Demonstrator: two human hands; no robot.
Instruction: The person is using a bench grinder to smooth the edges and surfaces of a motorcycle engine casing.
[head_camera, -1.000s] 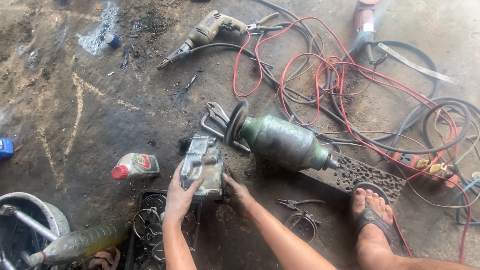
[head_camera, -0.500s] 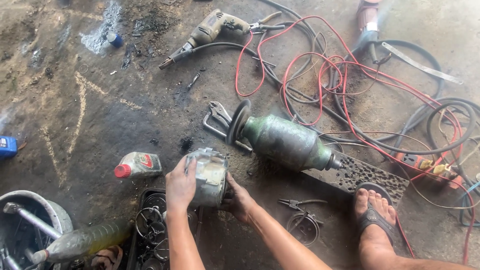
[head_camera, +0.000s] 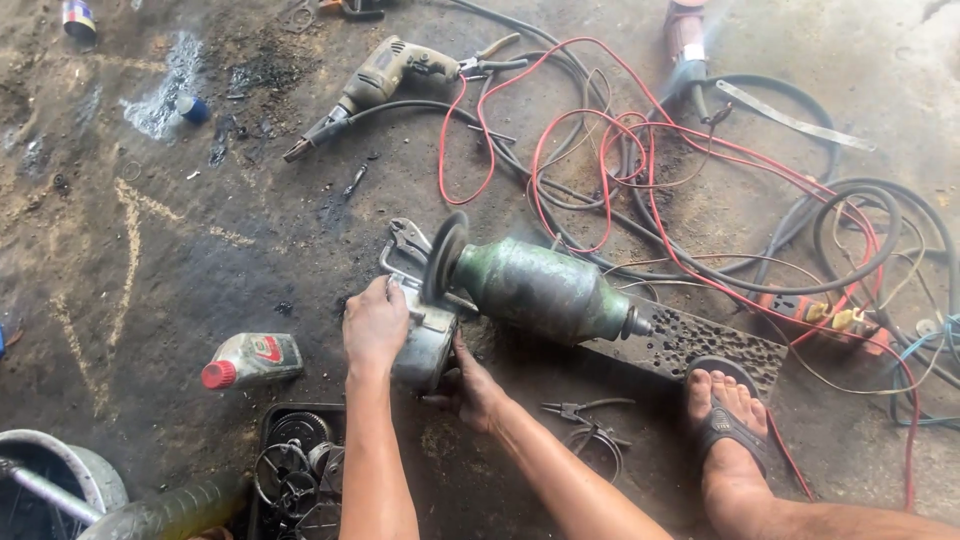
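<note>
We see a pale oil bottle (head_camera: 252, 360) with a red cap and a red-and-green label lying on the floor (head_camera: 150, 260), just left of our left hand's fingers (head_camera: 372, 300). Far up-left of them stands a small can (head_camera: 78, 18) with a coloured label.

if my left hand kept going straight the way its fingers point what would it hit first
Most likely the dark grinding disc on the green motor. The left hand rests on the grey metal housing, fingers aimed up and right toward that disc; depth is hard to judge.
</note>
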